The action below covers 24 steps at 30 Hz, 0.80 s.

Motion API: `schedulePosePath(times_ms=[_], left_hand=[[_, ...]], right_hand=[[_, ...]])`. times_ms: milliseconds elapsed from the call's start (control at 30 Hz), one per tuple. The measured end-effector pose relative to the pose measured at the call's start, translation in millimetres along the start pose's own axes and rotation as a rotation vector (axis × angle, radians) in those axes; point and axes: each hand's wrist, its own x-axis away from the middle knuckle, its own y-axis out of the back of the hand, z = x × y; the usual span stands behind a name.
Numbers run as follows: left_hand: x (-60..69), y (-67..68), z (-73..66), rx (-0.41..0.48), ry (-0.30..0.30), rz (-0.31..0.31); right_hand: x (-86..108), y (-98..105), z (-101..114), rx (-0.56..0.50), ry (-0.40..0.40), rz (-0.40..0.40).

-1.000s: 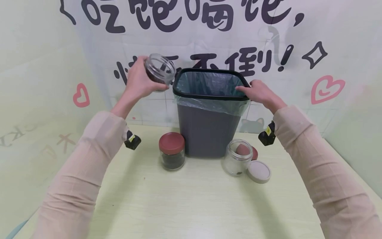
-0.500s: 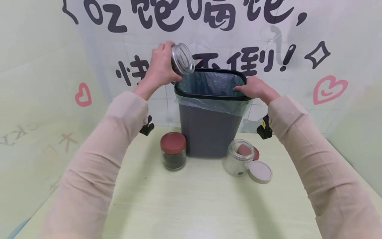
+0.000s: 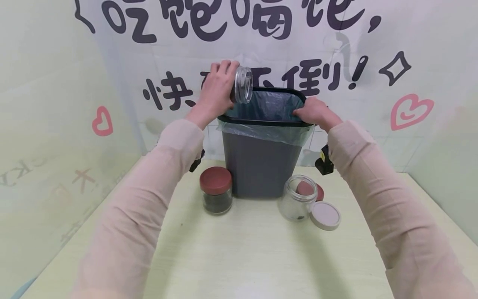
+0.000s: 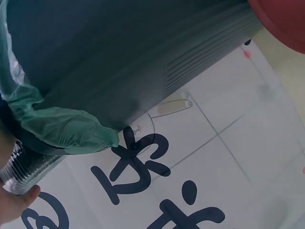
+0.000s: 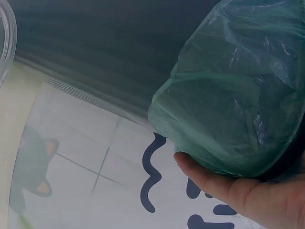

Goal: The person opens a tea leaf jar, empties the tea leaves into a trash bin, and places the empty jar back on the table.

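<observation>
Since the earlier frame, the glass jar [image 3: 243, 84] has moved from left of the bin [image 3: 261, 164] to above its left rim, and now lies nearly sideways, mouth facing the bin's right side. We find the left hand [image 3: 220, 87] with its grip curled round the jar's body; the right hand [image 3: 315, 111] grips the bin's right rim. We judge the jar rigid, smooth, moderately light and breakable, best held round the body, behind the ridged neck. We rate the liner [image 3: 261, 133] soft and slippery.
</observation>
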Motion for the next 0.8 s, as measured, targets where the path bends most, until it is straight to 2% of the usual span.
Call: schedulePosePath(times_ms=[167, 400, 800], left_hand=[[-4.2, -0.3, -2.8, -0.104, -0.062, 0.009], [-9.8, 1.4, -4.8, -0.25, -0.115, 0.049], [-16.3, 6.4, -7.6, -0.376, -0.231, 0.029]], right_hand=[[0.2, 1.3, -0.4, -0.026, -0.02, 0.013], [-0.8, 0.5, -0.4, -0.038, -0.048, 0.022], [-0.3, 0.4, 0.6, -0.012, -0.034, 0.009]])
